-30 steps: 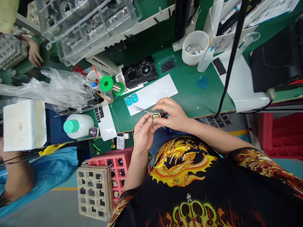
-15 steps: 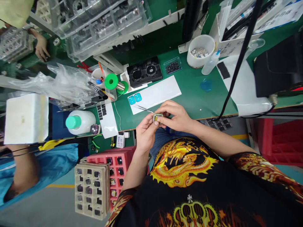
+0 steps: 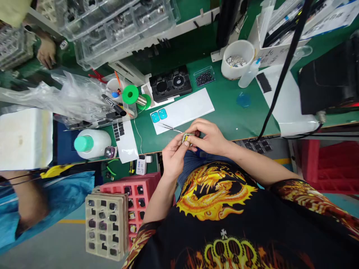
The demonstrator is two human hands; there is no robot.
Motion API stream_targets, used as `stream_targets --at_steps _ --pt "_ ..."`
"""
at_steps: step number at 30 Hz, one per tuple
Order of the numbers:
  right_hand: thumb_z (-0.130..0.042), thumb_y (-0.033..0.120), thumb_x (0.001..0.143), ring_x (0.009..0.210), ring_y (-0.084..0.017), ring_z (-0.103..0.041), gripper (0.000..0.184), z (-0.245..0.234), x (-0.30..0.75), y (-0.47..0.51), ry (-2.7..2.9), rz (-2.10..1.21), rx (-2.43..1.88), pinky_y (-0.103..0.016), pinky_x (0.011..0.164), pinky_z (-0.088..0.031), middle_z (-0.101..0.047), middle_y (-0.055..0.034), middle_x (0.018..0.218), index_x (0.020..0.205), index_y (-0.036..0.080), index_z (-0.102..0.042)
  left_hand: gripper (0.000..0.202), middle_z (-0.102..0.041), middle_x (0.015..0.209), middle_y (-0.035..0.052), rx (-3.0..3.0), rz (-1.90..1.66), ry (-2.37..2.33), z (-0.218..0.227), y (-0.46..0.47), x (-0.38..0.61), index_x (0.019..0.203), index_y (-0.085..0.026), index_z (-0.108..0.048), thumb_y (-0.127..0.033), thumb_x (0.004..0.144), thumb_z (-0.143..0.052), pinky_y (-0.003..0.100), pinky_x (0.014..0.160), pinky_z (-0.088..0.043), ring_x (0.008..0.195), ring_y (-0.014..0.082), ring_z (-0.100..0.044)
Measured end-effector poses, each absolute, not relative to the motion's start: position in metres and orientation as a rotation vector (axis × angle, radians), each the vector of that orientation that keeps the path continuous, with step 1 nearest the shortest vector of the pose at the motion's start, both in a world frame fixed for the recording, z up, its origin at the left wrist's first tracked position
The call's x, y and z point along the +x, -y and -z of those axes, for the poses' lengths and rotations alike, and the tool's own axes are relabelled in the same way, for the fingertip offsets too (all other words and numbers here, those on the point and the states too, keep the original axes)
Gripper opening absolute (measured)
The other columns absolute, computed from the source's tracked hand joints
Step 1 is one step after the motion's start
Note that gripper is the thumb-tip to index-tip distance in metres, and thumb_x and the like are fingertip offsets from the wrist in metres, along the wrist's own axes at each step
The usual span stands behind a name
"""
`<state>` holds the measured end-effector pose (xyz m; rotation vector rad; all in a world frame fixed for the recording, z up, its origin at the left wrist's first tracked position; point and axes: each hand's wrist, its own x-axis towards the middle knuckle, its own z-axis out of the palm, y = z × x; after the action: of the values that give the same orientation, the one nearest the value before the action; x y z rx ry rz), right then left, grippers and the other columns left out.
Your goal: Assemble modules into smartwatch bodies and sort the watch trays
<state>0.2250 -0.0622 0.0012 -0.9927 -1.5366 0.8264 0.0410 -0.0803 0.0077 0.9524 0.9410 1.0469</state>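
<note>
My left hand (image 3: 174,154) pinches a small square watch case (image 3: 185,138) with a metallic rim and a yellow part inside. From the other side, my right hand (image 3: 209,137) grips the same case, its thumb over the open face. Fingers cover most of the case. Tweezers (image 3: 170,127) stick out to the left from beside the fingertips, over a white sheet (image 3: 193,107); which hand has them, if either, I cannot tell. Two turquoise square stickers (image 3: 158,115) lie on the sheet's left end.
Behind the sheet are a black tray (image 3: 170,84) and a box of tiny dark parts (image 3: 204,77). A solder spool (image 3: 131,94) and a white bottle (image 3: 94,144) stand left. Part trays (image 3: 106,224) are below left. A black cable (image 3: 276,89) crosses the right. Another person's hand (image 3: 46,52) shows far left.
Both hands keep hold of the watch case, which has tilted slightly between the fingers. The whole view has shifted a little. At far left, the other person's arm has moved slightly.
</note>
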Motion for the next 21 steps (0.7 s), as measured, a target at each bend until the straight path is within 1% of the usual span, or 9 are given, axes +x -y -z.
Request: stream_targets --at_steps 5,8,10,12,15,21 --pt "-0.079 0.024 0.102 0.079 -0.014 -0.064 0.004 -0.001 0.224 0.062 1.498 -0.860 -1.023 -0.030 0.074 -0.054 -0.072 -0.0004 0.092 0.103 0.020 -0.079 0.031 -0.084 0.112 0.0071 0.895 -1.012 -0.940 -0.015 0.073 0.041 0.121 -0.022 -0.086 -0.031 0.092 -0.094 0.031 0.078 -0.072 0.083 0.0156 -0.079" --pt "-0.080 0.026 0.102 0.081 -0.015 -0.065 0.008 0.000 0.225 0.063 1.467 -0.847 -1.056 -0.030 0.074 -0.055 -0.072 -0.0004 0.093 0.107 0.021 -0.080 0.030 -0.084 0.105 0.0051 0.871 -1.034 -0.940 -0.018 0.069 0.042 0.115 -0.022 -0.086 -0.031 0.089 -0.097 0.028 0.073 -0.071 0.080 0.0148 -0.078" --pt "-0.081 0.028 0.101 0.080 -0.015 -0.065 0.010 0.000 0.226 0.063 1.464 -0.864 -1.071 -0.029 0.072 -0.054 -0.071 -0.0001 0.093 0.109 0.022 -0.080 0.028 -0.083 0.100 0.0037 0.904 -1.073 -0.966 -0.017 0.069 0.042 0.115 -0.022 -0.087 -0.029 0.089 -0.097 0.026 0.072 -0.069 0.077 0.0134 -0.077" --pt "-0.081 0.028 0.100 0.080 -0.014 -0.065 0.012 0.000 0.225 0.062 1.486 -0.894 -1.066 -0.028 0.071 -0.054 -0.072 -0.0002 0.094 0.109 0.022 -0.081 0.028 -0.083 0.100 0.0037 0.972 -1.110 -1.007 -0.015 0.069 0.040 0.116 -0.021 -0.086 -0.029 0.090 -0.097 0.025 0.072 -0.068 0.075 0.0123 -0.076" --pt "-0.081 0.029 0.101 0.080 -0.015 -0.065 0.010 0.000 0.225 0.062 1.530 -0.886 -1.040 -0.029 0.072 -0.054 -0.074 -0.0008 0.094 0.108 0.021 -0.081 0.029 -0.084 0.103 0.0048 1.059 -1.138 -1.034 -0.014 0.071 0.038 0.117 -0.021 -0.086 -0.031 0.091 -0.096 0.025 0.073 -0.068 0.075 0.0118 -0.076" --pt "-0.077 0.028 0.105 0.075 -0.014 -0.062 0.008 0.001 0.227 0.064 1.598 -0.785 -1.041 -0.028 0.069 -0.052 -0.070 0.0000 0.087 0.103 0.020 -0.080 0.027 -0.081 0.100 0.0047 1.140 -1.128 -1.051 -0.016 0.072 0.038 0.114 -0.019 -0.086 -0.033 0.093 -0.094 0.023 0.071 -0.066 0.077 0.0122 -0.074"
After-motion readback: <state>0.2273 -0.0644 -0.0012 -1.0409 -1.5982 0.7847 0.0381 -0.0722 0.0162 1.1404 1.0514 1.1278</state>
